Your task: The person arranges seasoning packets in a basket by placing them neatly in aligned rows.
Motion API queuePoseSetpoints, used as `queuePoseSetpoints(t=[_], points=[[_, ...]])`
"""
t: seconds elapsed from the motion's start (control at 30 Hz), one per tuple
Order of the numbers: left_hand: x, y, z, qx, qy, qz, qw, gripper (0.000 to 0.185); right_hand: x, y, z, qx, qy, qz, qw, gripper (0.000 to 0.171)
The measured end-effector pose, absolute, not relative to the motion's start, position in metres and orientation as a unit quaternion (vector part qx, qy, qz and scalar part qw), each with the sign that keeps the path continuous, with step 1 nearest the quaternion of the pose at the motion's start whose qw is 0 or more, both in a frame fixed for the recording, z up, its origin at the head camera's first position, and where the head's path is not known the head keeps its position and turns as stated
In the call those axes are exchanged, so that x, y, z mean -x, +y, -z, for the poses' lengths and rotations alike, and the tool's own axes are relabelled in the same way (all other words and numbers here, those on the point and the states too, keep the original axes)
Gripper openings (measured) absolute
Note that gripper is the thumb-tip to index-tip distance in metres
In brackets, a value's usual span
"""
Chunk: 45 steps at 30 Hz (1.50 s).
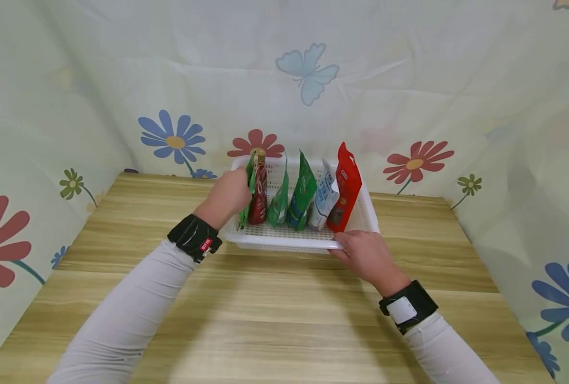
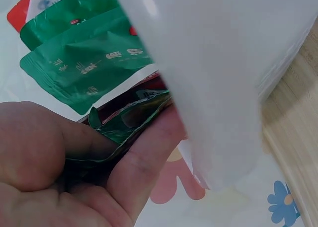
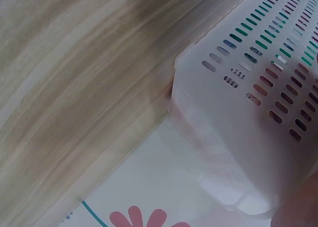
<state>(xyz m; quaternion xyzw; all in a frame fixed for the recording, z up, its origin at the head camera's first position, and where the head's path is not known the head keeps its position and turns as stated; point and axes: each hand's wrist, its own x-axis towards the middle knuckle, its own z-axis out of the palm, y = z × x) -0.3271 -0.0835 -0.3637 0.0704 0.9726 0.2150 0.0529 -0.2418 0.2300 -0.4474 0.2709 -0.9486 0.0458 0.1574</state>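
Pale grey sleeves [image 1: 121, 314]; black wrist straps [image 1: 194, 236], red tag.

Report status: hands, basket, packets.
Left hand pinches green packet in white basket. Right hand holds basket's near rim. Nothing blocking.

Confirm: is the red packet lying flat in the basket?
No. The red packet stands upright at the right end of the row in the white basket.

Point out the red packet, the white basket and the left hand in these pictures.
red packet [image 1: 346, 186], head view, middle of its front face.
white basket [image 1: 284, 242], head view, near rim.
left hand [image 1: 227, 196], head view, back of the hand.
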Motion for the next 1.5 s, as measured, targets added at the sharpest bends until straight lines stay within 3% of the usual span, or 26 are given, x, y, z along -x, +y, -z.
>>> queuePoseSetpoints(t=[0.5, 0.97, 1.3, 1.5], points=[[0.325, -0.086, 0.365, -0.082, 0.97, -0.22, 0.063, 0.025, 0.242, 0.228, 0.45, -0.271, -0.949, -0.047, 0.156, 0.026], [0.308, -0.102, 0.369, -0.119, 0.955, -0.273, 0.006, 0.035, 0.243, 0.229, 0.448, -0.267, -0.95, -0.053, 0.151, 0.029], [0.292, -0.119, 0.365, -0.111, 0.943, -0.315, -0.004, 0.056, 0.242, 0.232, 0.436, -0.254, -0.951, -0.132, 0.113, 0.037], [0.288, -0.128, 0.363, -0.112, 0.941, -0.32, -0.02, 0.053, 0.241, 0.24, 0.424, -0.26, -0.935, -0.18, 0.158, 0.035]])
